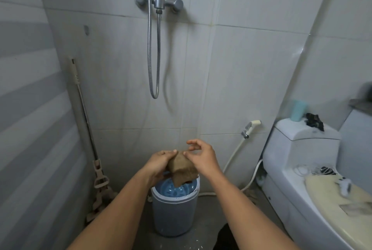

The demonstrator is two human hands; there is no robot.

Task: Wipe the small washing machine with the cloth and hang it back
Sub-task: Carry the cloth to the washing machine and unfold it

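Tiled bathroom: left hand [159,161] grips cloth [182,169]; right hand [202,156] touches its top.

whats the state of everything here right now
washing machine, upright on the floor
cloth, bunched, held above the washing machine
left hand, grips the cloth
right hand, at the cloth's top corner, grip unclear
mop, leaning in the corner
bidet sprayer, docked on the wall
toilet, lid down

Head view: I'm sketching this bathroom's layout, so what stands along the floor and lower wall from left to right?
Mop → small washing machine → bidet sprayer → toilet.
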